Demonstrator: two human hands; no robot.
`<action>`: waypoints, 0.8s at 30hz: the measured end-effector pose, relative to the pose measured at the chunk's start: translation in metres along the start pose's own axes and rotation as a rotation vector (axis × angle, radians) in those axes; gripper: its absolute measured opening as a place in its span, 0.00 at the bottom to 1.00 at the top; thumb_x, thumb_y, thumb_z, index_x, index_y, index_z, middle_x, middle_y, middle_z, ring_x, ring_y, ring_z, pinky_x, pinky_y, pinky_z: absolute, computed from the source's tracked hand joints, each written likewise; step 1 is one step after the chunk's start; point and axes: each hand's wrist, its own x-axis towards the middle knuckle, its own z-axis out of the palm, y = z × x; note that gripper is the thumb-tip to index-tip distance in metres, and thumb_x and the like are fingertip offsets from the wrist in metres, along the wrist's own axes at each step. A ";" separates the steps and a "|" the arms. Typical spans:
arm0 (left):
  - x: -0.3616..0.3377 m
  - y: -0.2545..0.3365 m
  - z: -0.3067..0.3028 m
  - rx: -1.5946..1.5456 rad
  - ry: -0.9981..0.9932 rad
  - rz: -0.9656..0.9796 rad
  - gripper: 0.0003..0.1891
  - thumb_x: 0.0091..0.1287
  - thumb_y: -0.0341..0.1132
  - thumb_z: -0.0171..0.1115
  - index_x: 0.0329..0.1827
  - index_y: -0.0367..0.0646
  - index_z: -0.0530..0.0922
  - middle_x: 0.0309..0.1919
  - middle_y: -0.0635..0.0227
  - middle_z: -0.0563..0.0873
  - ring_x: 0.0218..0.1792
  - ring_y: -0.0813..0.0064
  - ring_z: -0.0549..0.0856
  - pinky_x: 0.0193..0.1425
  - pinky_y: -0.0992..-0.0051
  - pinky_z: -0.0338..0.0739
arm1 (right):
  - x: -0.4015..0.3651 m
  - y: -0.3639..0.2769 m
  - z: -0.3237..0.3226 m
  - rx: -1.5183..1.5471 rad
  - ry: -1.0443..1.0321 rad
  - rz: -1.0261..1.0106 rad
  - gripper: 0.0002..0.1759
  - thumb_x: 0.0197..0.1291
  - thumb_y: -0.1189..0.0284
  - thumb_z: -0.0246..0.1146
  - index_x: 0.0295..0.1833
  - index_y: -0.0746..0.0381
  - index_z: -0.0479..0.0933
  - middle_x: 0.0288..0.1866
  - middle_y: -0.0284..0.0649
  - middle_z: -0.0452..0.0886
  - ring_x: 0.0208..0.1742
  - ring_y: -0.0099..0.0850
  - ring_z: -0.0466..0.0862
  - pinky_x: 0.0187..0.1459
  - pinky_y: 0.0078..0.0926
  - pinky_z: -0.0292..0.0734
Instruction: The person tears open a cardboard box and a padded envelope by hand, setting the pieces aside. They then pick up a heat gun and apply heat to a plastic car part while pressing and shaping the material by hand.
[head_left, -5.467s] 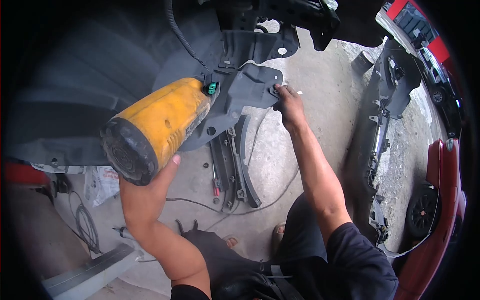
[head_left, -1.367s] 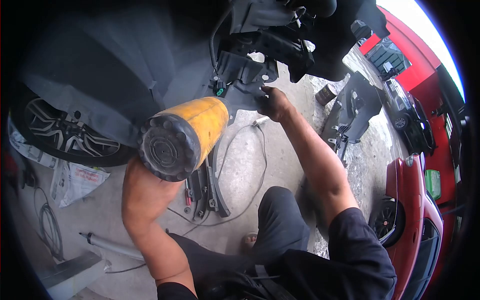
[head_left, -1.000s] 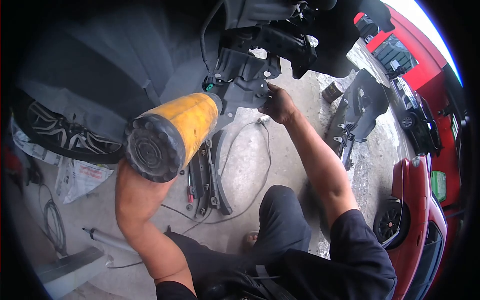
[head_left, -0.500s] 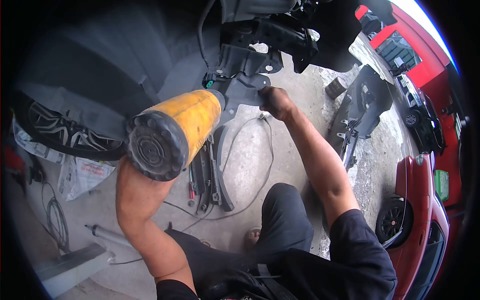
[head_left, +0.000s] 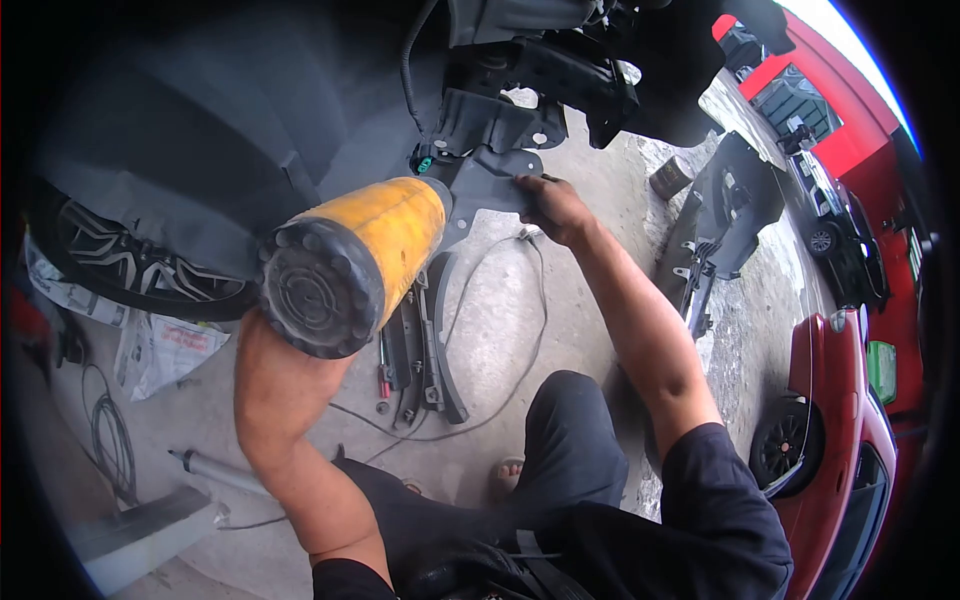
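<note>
Dark grey car bodywork (head_left: pixel 235 150) fills the upper left, curving over a tyred alloy wheel (head_left: pixel 122 262). To the right, a parked red car (head_left: pixel 840 400) stands beyond what appears to be a bumper cover (head_left: pixel 735 200) lying on the concrete floor. The yellow cylindrical power tool (head_left: pixel 400 225) occupies the centre left, its black ribbed end cap (head_left: pixel 312 290) facing the camera. The left forearm (head_left: pixel 290 415) rises behind it; the left hand is hidden, so its grip cannot be told. The far end of the tool overlaps a dark mounting plate (head_left: pixel 490 185) below the bodywork; contact there cannot be confirmed. The right hand (head_left: pixel 553 208), well apart from the left forearm, is closed on the plate's outer edge. The plate probably handles as light, thin and fairly stiff, perhaps flexing at a free corner; its rim offers the natural hold. The tool is likely the heavier article, firm and dusty, best grasped around its body. Smaller items include dark trim strips (head_left: pixel 403 345) and a red-handled screwdriver (head_left: pixel 384 382) on the floor, and a green connector (head_left: pixel 425 164) beside the plate.
</note>
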 end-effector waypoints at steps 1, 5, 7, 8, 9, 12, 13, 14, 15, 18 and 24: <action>0.001 0.000 0.003 0.002 -0.007 0.003 0.23 0.56 0.27 0.72 0.55 0.33 0.77 0.51 0.58 0.85 0.53 0.67 0.83 0.61 0.69 0.74 | 0.002 0.003 -0.005 0.006 0.005 0.001 0.10 0.68 0.71 0.54 0.44 0.69 0.72 0.28 0.38 0.74 0.23 0.28 0.73 0.26 0.27 0.71; -0.001 0.002 0.011 -0.007 0.112 0.099 0.19 0.54 0.28 0.72 0.50 0.35 0.81 0.44 0.56 0.88 0.48 0.59 0.87 0.54 0.66 0.79 | 0.000 0.011 -0.014 0.044 -0.051 -0.098 0.11 0.68 0.71 0.55 0.48 0.69 0.71 0.32 0.39 0.75 0.26 0.28 0.73 0.28 0.26 0.72; -0.005 0.004 0.013 -0.052 0.108 0.063 0.20 0.54 0.27 0.72 0.50 0.35 0.81 0.45 0.57 0.88 0.50 0.59 0.87 0.55 0.65 0.78 | -0.008 0.015 -0.017 0.062 -0.055 -0.135 0.13 0.68 0.71 0.54 0.52 0.69 0.69 0.35 0.40 0.75 0.29 0.27 0.73 0.30 0.25 0.72; -0.007 0.003 0.014 -0.022 0.117 0.068 0.20 0.54 0.27 0.72 0.51 0.35 0.80 0.46 0.57 0.87 0.51 0.59 0.86 0.57 0.65 0.77 | -0.009 0.016 -0.018 0.066 -0.061 -0.135 0.13 0.68 0.71 0.54 0.52 0.69 0.69 0.35 0.40 0.75 0.29 0.27 0.73 0.30 0.25 0.72; -0.008 0.004 0.013 0.012 0.124 0.074 0.21 0.54 0.27 0.72 0.52 0.35 0.80 0.48 0.57 0.87 0.53 0.58 0.85 0.59 0.64 0.76 | -0.010 0.019 -0.018 0.077 -0.038 -0.140 0.13 0.69 0.72 0.55 0.52 0.70 0.69 0.36 0.39 0.76 0.29 0.27 0.74 0.30 0.25 0.72; -0.014 0.012 0.015 0.007 0.117 0.080 0.22 0.54 0.27 0.72 0.54 0.36 0.79 0.50 0.56 0.86 0.54 0.57 0.84 0.61 0.63 0.75 | -0.017 0.019 -0.015 0.087 -0.006 -0.145 0.12 0.70 0.72 0.55 0.53 0.70 0.70 0.36 0.39 0.76 0.29 0.27 0.75 0.30 0.25 0.73; -0.015 0.012 0.015 0.009 0.119 0.075 0.22 0.54 0.27 0.72 0.54 0.36 0.79 0.50 0.56 0.86 0.54 0.57 0.84 0.61 0.63 0.75 | -0.019 0.019 -0.016 0.075 0.011 -0.151 0.12 0.70 0.72 0.55 0.52 0.69 0.70 0.35 0.38 0.76 0.28 0.26 0.74 0.30 0.24 0.73; -0.017 0.013 0.015 0.039 0.092 0.099 0.22 0.54 0.28 0.72 0.54 0.36 0.79 0.50 0.56 0.86 0.54 0.57 0.84 0.61 0.63 0.75 | -0.019 0.018 -0.017 0.075 0.005 -0.149 0.12 0.70 0.72 0.55 0.52 0.69 0.70 0.35 0.38 0.76 0.28 0.26 0.74 0.30 0.24 0.73; -0.018 0.014 0.016 0.070 0.066 0.123 0.22 0.55 0.28 0.72 0.54 0.36 0.79 0.50 0.56 0.86 0.54 0.57 0.84 0.60 0.63 0.75 | -0.019 0.017 -0.019 0.073 0.003 -0.157 0.12 0.70 0.72 0.56 0.52 0.69 0.70 0.34 0.38 0.76 0.27 0.26 0.74 0.30 0.24 0.72; -0.020 0.018 0.020 0.046 0.088 0.063 0.22 0.55 0.28 0.71 0.54 0.36 0.79 0.50 0.56 0.86 0.54 0.57 0.83 0.60 0.63 0.75 | -0.017 0.012 -0.023 0.042 0.006 -0.156 0.12 0.70 0.72 0.56 0.52 0.69 0.71 0.33 0.38 0.76 0.27 0.26 0.75 0.29 0.24 0.72; -0.020 0.017 0.021 0.030 0.169 0.108 0.23 0.55 0.28 0.72 0.55 0.36 0.79 0.49 0.56 0.86 0.54 0.58 0.84 0.60 0.63 0.75 | -0.017 0.010 -0.027 -0.011 -0.027 -0.169 0.16 0.67 0.70 0.56 0.53 0.71 0.68 0.33 0.40 0.75 0.26 0.26 0.73 0.29 0.25 0.70</action>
